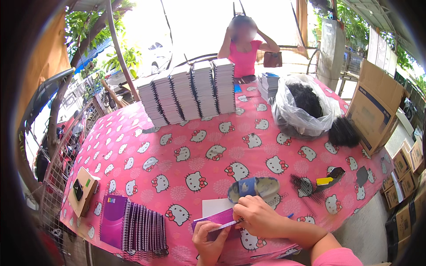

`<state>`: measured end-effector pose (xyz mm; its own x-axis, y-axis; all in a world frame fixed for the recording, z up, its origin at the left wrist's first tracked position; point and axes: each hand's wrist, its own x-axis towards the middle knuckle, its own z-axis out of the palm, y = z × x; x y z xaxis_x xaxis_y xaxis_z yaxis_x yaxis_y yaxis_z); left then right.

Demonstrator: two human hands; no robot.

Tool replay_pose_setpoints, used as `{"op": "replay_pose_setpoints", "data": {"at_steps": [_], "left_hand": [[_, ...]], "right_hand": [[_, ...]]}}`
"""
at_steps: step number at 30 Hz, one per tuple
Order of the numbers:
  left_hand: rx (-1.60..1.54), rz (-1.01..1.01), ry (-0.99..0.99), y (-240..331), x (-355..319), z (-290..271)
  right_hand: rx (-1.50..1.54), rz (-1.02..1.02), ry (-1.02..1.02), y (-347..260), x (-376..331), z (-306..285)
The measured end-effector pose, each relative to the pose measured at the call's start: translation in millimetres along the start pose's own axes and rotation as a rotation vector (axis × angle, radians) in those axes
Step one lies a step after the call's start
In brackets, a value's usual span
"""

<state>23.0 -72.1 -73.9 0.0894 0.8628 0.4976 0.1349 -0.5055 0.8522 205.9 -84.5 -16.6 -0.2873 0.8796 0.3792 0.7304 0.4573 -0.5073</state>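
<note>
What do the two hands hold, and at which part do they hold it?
The left hand grips the purple notebook at its near lower edge. The right hand pinches a thin pen-like tool near its upper end; what the tool is cannot be told.

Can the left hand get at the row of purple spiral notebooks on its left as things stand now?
Probably yes. The left hand holds a purple cover, but the purple spiral notebooks lie close on the same table edge, with only bare pink tablecloth between them.
</note>
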Motion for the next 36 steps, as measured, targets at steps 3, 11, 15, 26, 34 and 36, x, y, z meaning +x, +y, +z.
{"op": "replay_pose_setpoints", "data": {"at_steps": [3, 11, 15, 26, 34, 36], "left_hand": [[0.028, 0.029, 0.003, 4, 2, 2], [0.125, 0.09, 0.003, 0, 0, -2], [0.049, 0.073, 0.008, -4, 0, 1], [0.057, 0.117, -0.049, -5, 7, 1], [0.039, 0.093, -0.072, -4, 6, 3], [0.044, 0.046, -0.053, -1, 3, -2]], "right_hand": [[-0.03, -0.066, 0.021, 2, -2, 0], [-0.144, -0.148, -0.034, 2, -3, 5], [-0.283, -0.159, -0.045, -1, -3, 1], [-0.276, 0.003, -0.637, -8, 17, -34], [-0.234, -0.042, -0.589, 1, 18, -17], [-0.196, -0.079, -0.481, -12, 18, -27]]}}
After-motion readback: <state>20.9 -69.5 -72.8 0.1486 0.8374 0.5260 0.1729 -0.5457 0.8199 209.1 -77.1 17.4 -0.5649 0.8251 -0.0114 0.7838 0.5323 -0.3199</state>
